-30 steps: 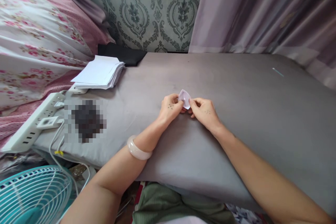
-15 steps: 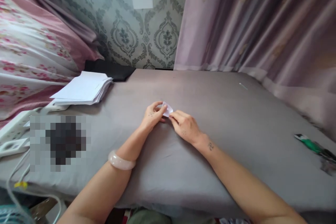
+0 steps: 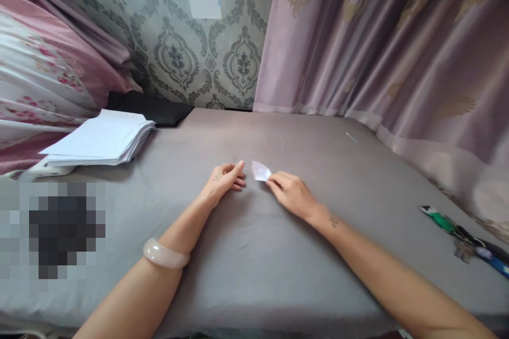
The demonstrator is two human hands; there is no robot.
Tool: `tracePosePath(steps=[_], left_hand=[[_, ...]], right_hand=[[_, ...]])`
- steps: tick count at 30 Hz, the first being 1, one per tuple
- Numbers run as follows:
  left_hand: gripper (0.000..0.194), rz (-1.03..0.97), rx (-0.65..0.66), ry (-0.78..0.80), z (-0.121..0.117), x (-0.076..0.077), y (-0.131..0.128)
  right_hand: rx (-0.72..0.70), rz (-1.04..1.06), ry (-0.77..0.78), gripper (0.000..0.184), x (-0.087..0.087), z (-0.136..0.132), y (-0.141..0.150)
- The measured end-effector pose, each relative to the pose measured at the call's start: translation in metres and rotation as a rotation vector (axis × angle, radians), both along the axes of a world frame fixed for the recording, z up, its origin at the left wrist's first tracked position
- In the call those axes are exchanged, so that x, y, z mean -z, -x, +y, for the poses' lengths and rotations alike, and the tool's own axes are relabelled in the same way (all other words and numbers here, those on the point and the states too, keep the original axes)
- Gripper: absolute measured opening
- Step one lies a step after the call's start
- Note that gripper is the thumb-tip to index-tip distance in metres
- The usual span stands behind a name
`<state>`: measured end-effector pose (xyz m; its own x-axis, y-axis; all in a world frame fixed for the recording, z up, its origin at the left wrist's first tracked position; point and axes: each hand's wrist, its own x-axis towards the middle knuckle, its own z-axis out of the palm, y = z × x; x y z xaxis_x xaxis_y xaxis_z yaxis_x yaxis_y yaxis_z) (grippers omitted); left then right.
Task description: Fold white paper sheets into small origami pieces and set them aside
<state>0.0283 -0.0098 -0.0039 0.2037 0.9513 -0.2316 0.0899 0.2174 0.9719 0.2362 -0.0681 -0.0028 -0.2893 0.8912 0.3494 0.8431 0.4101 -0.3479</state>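
One grey-covered surface (image 3: 238, 286) takes up most of the frame, creased in places, its near edge only partly visible to us along the bottom. A mauve curtain (image 3: 310, 37) with golden motifs runs out of view at the upper right, a damask-patterned wall (image 3: 175, 21) beside it; the floral cloth (image 3: 43, 58) at the upper left is cut off too. Both forearms (image 3: 382, 265) leave the frame at the bottom. At the left edge, a pixelated patch (image 3: 63, 230) hides something dark. Above it, a paper stack (image 3: 97, 135) partly covers a white object (image 3: 51, 171) we cannot make out, near a black item (image 3: 151, 109). A bunch of keys (image 3: 461, 246) is cropped at the lower right. The hands are apart near the centre: the right hand (image 3: 292, 193) pinches a small folded paper (image 3: 261, 171) by one corner, while the left hand (image 3: 225, 181), loosely curled with thumb raised, sits just beside it without touching. The paper's folds look washed out, and we cannot tell whether it meets the surface.
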Motion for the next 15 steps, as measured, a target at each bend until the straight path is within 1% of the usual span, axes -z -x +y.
tracePosePath(steps=[1,3,6,8,9,11,15], left_hand=[[0.041,0.0,0.01,0.006,0.0,-0.001,0.0],[0.035,0.012,0.02,0.007,0.001,-0.002,0.0],[0.023,0.042,0.013,0.024,0.003,-0.001,-0.002],[0.02,0.053,0.009,0.039,0.005,0.0,-0.003],[0.018,0.057,0.01,0.043,0.006,0.001,-0.004],[0.017,0.063,0.012,0.048,0.008,0.003,-0.005],[0.015,0.077,0.005,0.064,0.01,0.005,-0.005]], right_hand=[[0.06,0.015,-0.042,0.023,0.003,0.006,-0.02],[0.244,0.019,-0.101,0.023,0.007,0.02,-0.067],[0.578,-0.025,-0.096,0.025,0.009,0.043,-0.138],[0.682,-0.031,-0.1,0.028,0.007,0.055,-0.174],[0.723,-0.03,-0.106,0.03,0.007,0.061,-0.187],[0.786,-0.024,-0.095,0.031,0.006,0.072,-0.205],[0.858,0.0,-0.037,0.031,0.01,0.094,-0.218]])
